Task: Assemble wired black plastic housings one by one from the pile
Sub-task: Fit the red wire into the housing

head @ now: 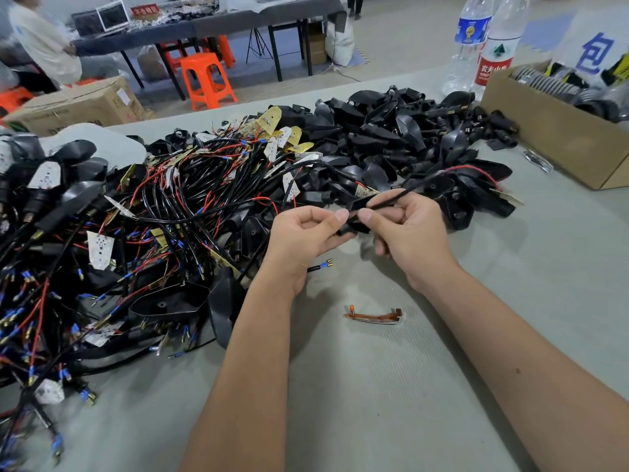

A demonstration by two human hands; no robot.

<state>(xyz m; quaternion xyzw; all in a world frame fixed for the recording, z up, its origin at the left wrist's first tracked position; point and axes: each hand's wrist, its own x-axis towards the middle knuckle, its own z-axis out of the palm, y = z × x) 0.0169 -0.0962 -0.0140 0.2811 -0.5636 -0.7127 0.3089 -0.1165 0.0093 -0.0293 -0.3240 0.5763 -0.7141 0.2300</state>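
Both hands are up over the grey table [374, 386], working one small black housing [354, 226] between them, just in front of the pile [374, 148] of black shells. The left hand [306, 233] pinches the housing's near end, thumb on top, fingers curled beneath. The right hand [405, 233] grips the other end, thumb pressed down, fingers curled, and a black wire [408, 189] runs out over it toward the pile, turning red farther back. A tangle of wired parts [136, 233] sprawls to the left. An orange strip [372, 315] lies on the table near the forearms. A cardboard box [558, 131] and two bottles [483, 46] stand far right.
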